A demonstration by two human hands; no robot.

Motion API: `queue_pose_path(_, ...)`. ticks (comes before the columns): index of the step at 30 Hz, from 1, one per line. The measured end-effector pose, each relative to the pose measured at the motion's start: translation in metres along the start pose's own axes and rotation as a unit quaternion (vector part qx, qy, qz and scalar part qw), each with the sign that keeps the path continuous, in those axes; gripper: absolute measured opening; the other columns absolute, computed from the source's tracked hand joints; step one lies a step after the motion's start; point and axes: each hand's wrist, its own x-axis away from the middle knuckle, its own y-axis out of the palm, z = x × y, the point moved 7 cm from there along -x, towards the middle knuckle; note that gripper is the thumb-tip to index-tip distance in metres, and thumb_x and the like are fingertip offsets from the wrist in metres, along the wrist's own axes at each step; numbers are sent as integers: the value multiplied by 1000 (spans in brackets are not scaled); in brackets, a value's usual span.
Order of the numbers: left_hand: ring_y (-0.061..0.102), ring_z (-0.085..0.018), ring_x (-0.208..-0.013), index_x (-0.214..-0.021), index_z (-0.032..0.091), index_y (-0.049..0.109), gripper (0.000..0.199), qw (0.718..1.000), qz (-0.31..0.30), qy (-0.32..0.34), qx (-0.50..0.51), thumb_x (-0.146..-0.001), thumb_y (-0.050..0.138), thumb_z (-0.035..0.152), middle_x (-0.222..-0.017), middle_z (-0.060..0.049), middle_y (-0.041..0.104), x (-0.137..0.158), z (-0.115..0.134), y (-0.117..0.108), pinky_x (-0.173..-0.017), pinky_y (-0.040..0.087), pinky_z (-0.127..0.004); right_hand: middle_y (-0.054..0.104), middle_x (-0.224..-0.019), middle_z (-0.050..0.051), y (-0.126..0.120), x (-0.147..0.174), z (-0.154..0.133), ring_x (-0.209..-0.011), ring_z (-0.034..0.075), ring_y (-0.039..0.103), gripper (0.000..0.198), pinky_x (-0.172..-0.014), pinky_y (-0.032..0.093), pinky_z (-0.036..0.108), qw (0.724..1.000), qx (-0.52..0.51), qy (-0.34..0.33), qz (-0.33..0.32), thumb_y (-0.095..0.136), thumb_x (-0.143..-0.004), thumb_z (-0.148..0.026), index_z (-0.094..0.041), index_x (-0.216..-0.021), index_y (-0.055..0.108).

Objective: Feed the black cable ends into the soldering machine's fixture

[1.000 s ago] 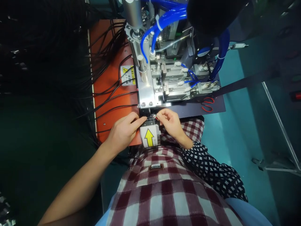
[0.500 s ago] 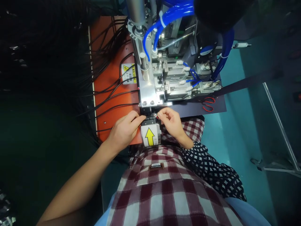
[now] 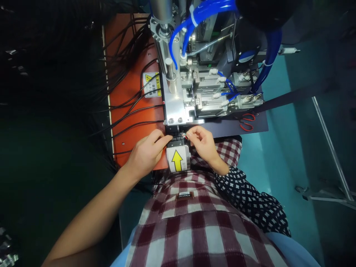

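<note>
Over the black fixture point(image 3: 175, 142) at the machine's near end, my two hands work close together. My left hand point(image 3: 147, 152) is closed, thumb and forefinger pinching a thin black cable point(image 3: 178, 136) at the fixture's left side. From the right, my right hand point(image 3: 202, 144) pinches the cable's fine wire ends point(image 3: 184, 135), where a little red and white shows. Its fingertips hide the tips of the wires. Just below the fixture is a rounded part with a yellow arrow label point(image 3: 177, 160).
Ahead stands a metal machine with pneumatic cylinders point(image 3: 208, 105) and blue air hoses point(image 3: 214, 10). Several black cables point(image 3: 133, 126) cross the orange panel point(image 3: 125, 89) on the left, which bears a warning label point(image 3: 152, 84). Red-handled scissors or snips point(image 3: 247, 122) lie at right.
Both hands keep their pinch at the fixture with almost no movement. The view has shifted very slightly.
</note>
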Motion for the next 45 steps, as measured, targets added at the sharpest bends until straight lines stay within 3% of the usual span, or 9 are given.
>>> queue_pose_path(25, 62, -17, -76, -105, 15, 65, 27, 1000, 2, -2, -23, -92, 42, 10, -88, -7, 63, -1, 2, 0, -65, 51, -26, 56, -67, -1, 1, -2, -2, -53, 10, 47, 24, -52, 39, 25, 999, -36, 22, -16, 63, -84, -38, -18, -73, 56)
queue_pose_path(45, 61, -16, -75, -106, 17, 65, 28, 1000, -8, -12, -26, -93, 41, 12, -87, -6, 61, -1, 1, 1, -65, 51, -26, 52, -62, -2, 0, 2, 5, -52, 11, 46, 23, -51, 39, 26, 999, 33, 20, 15, 59, -87, -38, -20, -74, 53)
